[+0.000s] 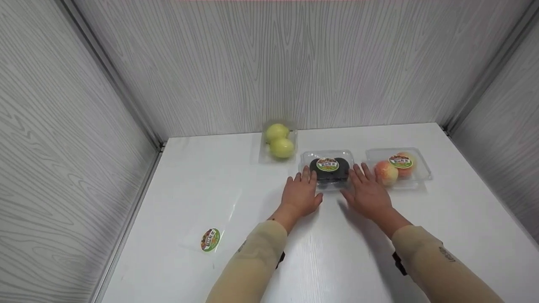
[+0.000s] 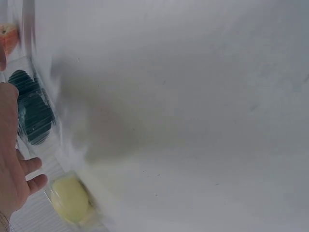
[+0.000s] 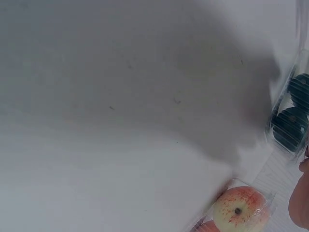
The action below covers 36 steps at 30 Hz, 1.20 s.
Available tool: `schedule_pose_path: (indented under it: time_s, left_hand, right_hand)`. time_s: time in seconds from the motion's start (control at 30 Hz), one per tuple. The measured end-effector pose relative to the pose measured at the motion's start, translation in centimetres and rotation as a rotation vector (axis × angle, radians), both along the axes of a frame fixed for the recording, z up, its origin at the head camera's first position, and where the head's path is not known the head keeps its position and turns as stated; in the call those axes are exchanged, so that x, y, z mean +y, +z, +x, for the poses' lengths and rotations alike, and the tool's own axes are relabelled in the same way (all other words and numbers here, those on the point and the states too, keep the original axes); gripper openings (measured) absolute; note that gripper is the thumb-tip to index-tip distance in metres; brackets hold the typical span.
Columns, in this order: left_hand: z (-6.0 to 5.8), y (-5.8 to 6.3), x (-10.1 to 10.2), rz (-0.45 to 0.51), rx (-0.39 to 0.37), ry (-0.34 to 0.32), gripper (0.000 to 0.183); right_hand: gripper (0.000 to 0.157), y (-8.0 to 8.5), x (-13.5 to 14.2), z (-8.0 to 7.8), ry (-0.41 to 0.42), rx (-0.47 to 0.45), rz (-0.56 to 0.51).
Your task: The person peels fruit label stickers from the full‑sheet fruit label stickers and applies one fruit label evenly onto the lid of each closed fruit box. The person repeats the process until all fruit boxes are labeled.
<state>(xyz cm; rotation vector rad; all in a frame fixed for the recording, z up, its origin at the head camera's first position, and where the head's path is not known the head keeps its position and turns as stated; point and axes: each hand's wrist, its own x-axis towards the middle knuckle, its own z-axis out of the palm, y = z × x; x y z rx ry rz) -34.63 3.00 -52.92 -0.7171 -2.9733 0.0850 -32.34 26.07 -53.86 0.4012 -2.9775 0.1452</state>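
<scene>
Beige sleeves (image 1: 252, 263), left fingers (image 1: 305, 174), right fingers (image 1: 358, 171), dark-filled clear box (image 1: 330, 182) between them

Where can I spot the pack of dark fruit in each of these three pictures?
Head: the dark-fruit pack is right of centre, between the left hand and the right hand.
Left wrist: left edge, around mid-height.
Right wrist: right edge, around mid-height, cut off.
Shared landmark: the reddish fruit near it.
</scene>
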Motion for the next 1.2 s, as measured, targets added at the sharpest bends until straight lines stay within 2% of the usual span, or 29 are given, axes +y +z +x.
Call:
schedule_pose_path:
  time_s: [0.2,0.4,0.87,1.2]
  left_hand:
    - [-1.0,0.0,0.6,0.017,-0.006,0.007,0.076]
    - [-1.1,0.3,1.0,0.031,-0.01,0.013,0.077]
    - [-0.7,0.0,2.1,0.016,-0.062,0.014,0.075]
    - [-0.7,0.1,2.4,0.027,-0.077,0.021,0.076]
  right_hand:
    - [0.073,0.0,0.4,-1.1,-0.012,-0.022,-0.01]
    - [0.075,0.3,0.7,-1.5,-0.014,-0.04,0.012]
    - [0.073,0.3,1.6,-0.9,-0.036,-0.023,0.006]
    - [0.074,0.4,1.9,-0.7,-0.039,-0.035,0.046]
